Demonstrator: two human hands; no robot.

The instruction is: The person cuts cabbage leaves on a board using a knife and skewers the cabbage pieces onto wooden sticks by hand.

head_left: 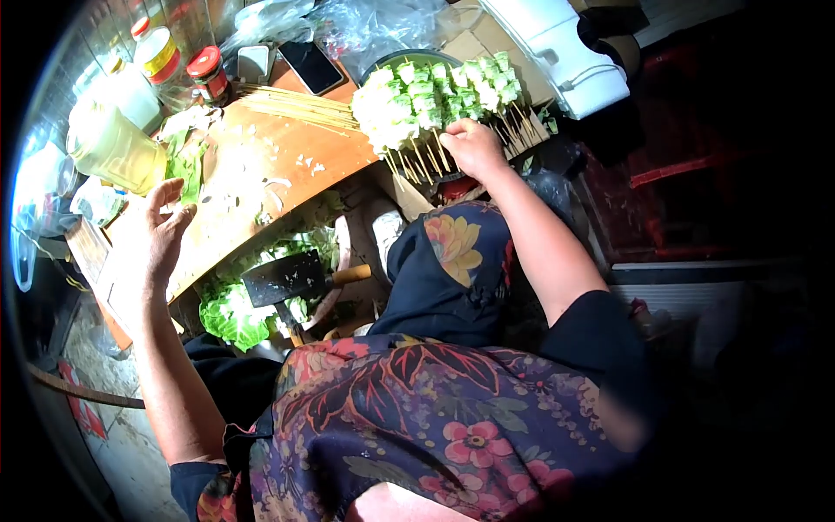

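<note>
Rows of green and white vegetable skewers [426,100] lie at the table's far right end, their stick ends pointing toward me. My right hand [474,148] is at their near edge, its thumb and forefinger pinched at a skewer's stick end. On the left, my left hand [156,230] is raised near the table edge with fingers apart and nothing in it. Beyond its fingers are green leaf scraps [184,157] and a plastic jug of yellowish liquid [117,148]. A bundle of bare sticks [296,106] rests left of the skewers.
A phone [310,68], a red-lidded jar [207,74] and clear plastic bags [374,30] stand or lie along the back. Below the orange table [239,152] are a cleaver [283,277] and cabbage leaves [233,317]. A white foam box [565,56] is at upper right.
</note>
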